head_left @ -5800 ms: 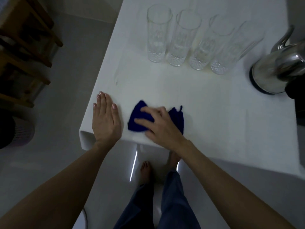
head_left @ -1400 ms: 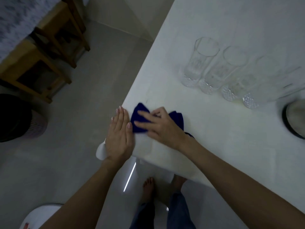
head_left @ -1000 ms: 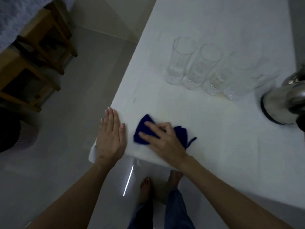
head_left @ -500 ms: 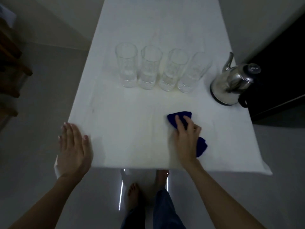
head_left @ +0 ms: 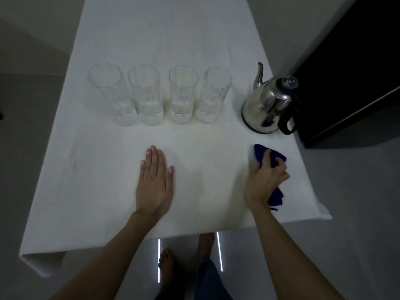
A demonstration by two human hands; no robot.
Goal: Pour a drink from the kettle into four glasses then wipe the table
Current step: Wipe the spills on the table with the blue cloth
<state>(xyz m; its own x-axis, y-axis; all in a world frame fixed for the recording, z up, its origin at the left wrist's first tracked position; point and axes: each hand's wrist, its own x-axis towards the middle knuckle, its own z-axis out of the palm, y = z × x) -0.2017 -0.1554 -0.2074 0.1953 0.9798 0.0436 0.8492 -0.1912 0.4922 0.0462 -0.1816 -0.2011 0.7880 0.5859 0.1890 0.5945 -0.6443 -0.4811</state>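
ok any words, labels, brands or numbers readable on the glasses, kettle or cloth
None can be read.
four glasses: clear, only a cut pattern, no print.
kettle: bare shiny metal, no visible logo.
blue cloth: plain, under the right hand; no tag shows.
white table: no markings; the left hand lies flat on it.

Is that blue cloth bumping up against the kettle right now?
Apart. The head view shows a strip of bare white table between the blue cloth, held under the right hand, and the kettle base.
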